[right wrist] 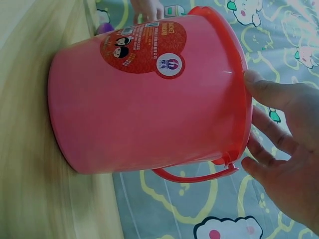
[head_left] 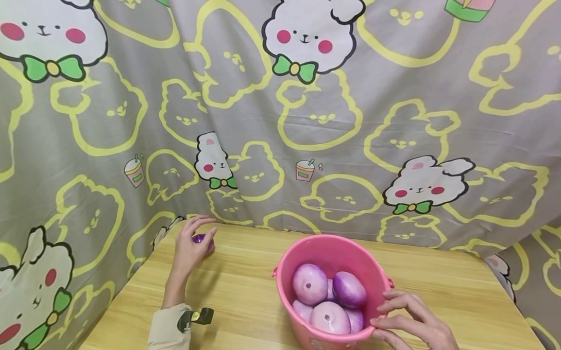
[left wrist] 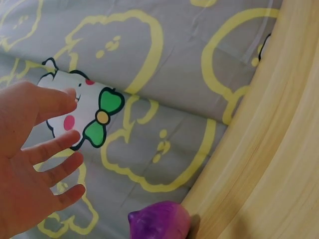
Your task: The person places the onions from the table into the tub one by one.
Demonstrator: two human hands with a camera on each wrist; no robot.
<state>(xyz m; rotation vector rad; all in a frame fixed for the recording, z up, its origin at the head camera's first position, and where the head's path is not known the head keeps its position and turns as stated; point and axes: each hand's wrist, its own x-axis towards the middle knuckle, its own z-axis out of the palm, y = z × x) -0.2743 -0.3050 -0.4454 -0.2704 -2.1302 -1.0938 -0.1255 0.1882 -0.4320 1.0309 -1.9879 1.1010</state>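
Observation:
My left hand (head_left: 190,249) hovers around a purple onion (left wrist: 160,220) at the table's far left. Its fingers are spread and loosely bent, and the left wrist view shows a gap between them and the onion. To the right of centre stands an upright pink bucket (head_left: 330,249), with several purple onions (head_left: 310,284) inside. My right hand (head_left: 419,329) pinches the bucket's right rim. In the right wrist view the thumb (right wrist: 266,90) lies against the rim's outside, while the fingertips are partly hidden behind the rim.
The wooden table (head_left: 244,277) ends at a grey cartoon-print curtain (head_left: 245,117) behind and to the left. On the bucket's side hangs a red handle (right wrist: 194,178). A dark strap (head_left: 194,319) circles my left wrist.

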